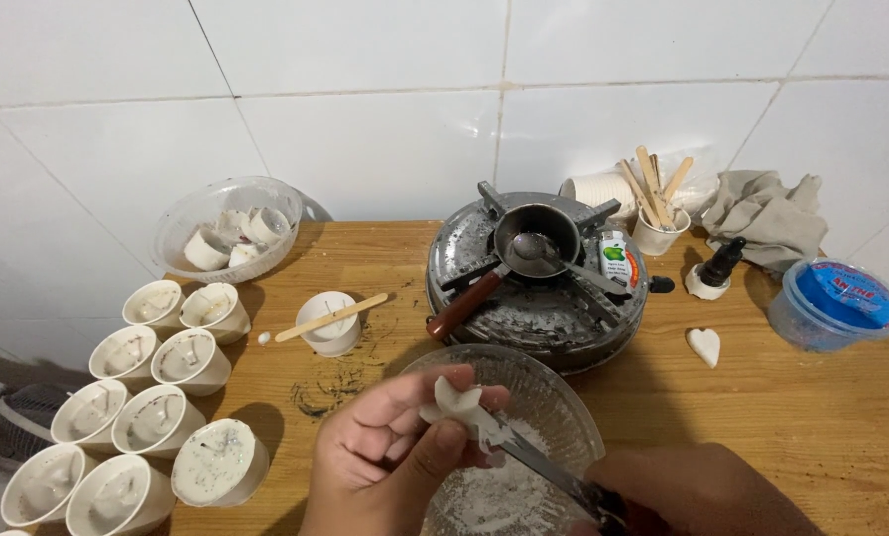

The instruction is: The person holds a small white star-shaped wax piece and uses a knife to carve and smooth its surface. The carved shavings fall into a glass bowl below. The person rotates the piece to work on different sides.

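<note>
The left hand (390, 452) pinches a small white wax piece (457, 402) between thumb and fingers, just above a clear glass bowl (564, 407) of white shavings on the table (812, 417). The right hand (698, 491) is closed around a knife (539, 462), whose blade tip touches the wax piece.

Left hand (390, 447): pinches a white wax piece (457, 401) over a glass bowl (554, 397) at the table's (812, 417) near edge.
Right hand (698, 491): grips a knife (534, 459), blade touching the wax.
Left edge: rows of white cups (157, 417).
Back edge: stove (539, 283) with small pan (536, 238).
</note>
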